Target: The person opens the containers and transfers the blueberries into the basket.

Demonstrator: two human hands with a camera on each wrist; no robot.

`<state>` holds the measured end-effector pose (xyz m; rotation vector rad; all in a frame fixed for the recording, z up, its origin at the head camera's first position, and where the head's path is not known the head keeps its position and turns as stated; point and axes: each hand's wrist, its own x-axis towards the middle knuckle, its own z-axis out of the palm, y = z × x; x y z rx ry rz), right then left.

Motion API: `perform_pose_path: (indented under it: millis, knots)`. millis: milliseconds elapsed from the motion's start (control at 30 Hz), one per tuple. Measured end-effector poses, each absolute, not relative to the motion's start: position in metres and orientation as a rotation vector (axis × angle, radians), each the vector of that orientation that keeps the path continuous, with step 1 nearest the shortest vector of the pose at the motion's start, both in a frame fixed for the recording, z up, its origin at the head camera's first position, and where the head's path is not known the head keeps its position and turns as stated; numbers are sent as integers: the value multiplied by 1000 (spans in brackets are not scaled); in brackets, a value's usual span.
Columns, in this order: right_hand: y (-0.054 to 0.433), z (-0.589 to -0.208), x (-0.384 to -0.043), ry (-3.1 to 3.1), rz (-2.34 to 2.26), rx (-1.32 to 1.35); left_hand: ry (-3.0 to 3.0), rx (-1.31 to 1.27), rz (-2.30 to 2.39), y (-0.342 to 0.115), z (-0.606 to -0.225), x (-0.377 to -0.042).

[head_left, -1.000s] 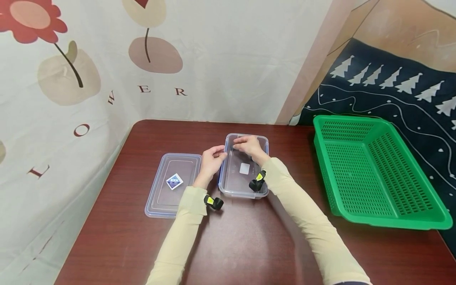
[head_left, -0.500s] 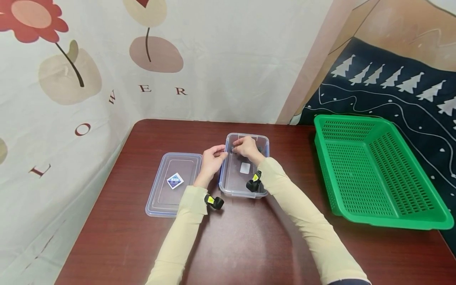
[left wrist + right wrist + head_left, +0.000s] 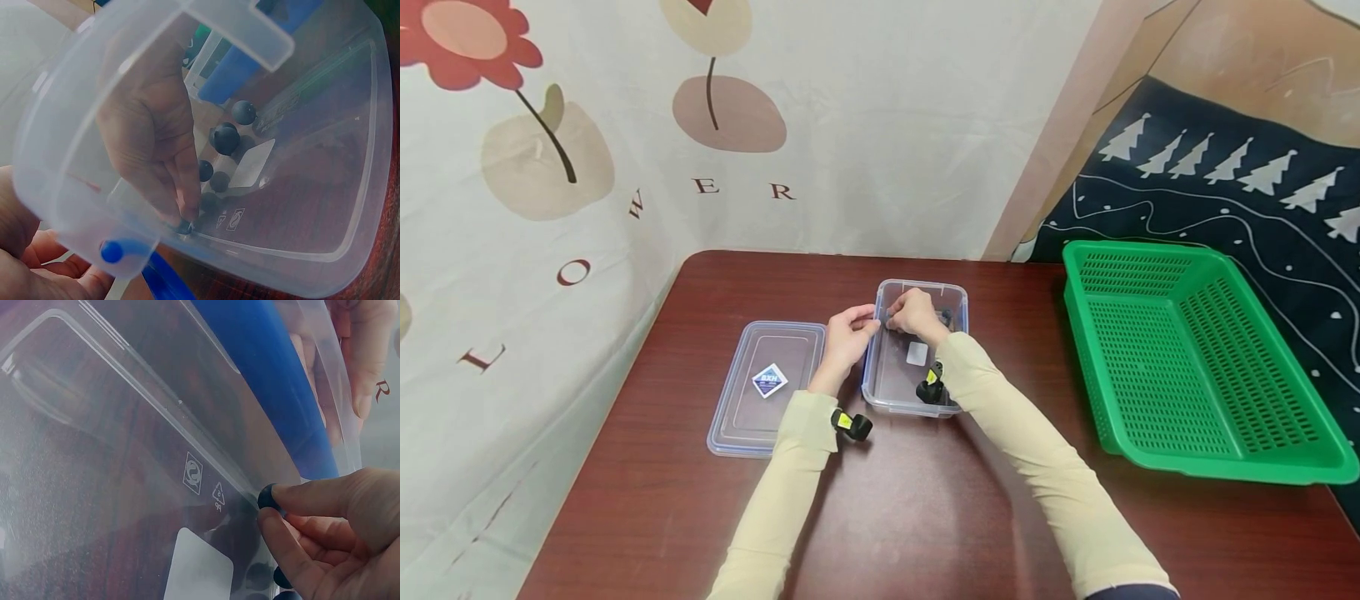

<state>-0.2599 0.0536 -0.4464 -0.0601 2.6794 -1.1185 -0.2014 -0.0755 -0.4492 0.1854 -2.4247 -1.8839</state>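
My right hand [image 3: 917,313] reaches into a clear plastic container [image 3: 883,387] with blue side flaps. Between thumb and fingertip, the right wrist view shows it pinching a blueberry [image 3: 269,495] low beside the container's wall. Several more blueberries [image 3: 225,139] lie on the container's floor, close to the right hand; in the head view that hand mostly hides them. At the container's left side, my left hand [image 3: 850,333] holds the rim, its thumb and fingers on either side of the wall.
A clear lid [image 3: 790,346] with a blue diamond label lies flat left of the container, partly under the left hand and sleeve. At the table's right stands a green slotted basket [image 3: 1202,425]. A printed curtain [image 3: 880,208] hangs behind the table [image 3: 910,500].
My right hand has lowered slightly inside the container and its fingers have closed into a pinch. More blueberries show beside it. My left hand stays put.
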Motion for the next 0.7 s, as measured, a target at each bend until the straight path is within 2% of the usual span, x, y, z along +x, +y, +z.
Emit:
perform_pose_path:
  millis: [433, 700]
  knots:
    - [55, -445, -259, 2672, -1105, -52, -2421, 189, -1892, -75, -450, -201]
    - [61, -436, -259, 2618, -1248, -27, -2420, 195, -1896, -74, -450, -202]
